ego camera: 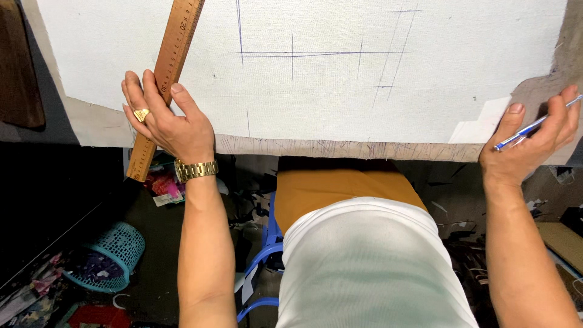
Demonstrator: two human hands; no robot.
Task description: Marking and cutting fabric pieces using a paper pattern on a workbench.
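A wide sheet of white fabric lies on the table, marked with thin blue pen lines. My left hand, with a gold ring and gold watch, presses on a long wooden ruler that runs diagonally over the fabric's near left edge. At the near right corner of the table, my right hand holds a blue pen between its fingers. Its thumb rests near a white scrap of cloth.
The worn table edge runs across the view. Below it are a blue stool frame, an orange cushion, a teal plastic basket and scattered cloth scraps on the dark floor. A dark wooden piece lies far left.
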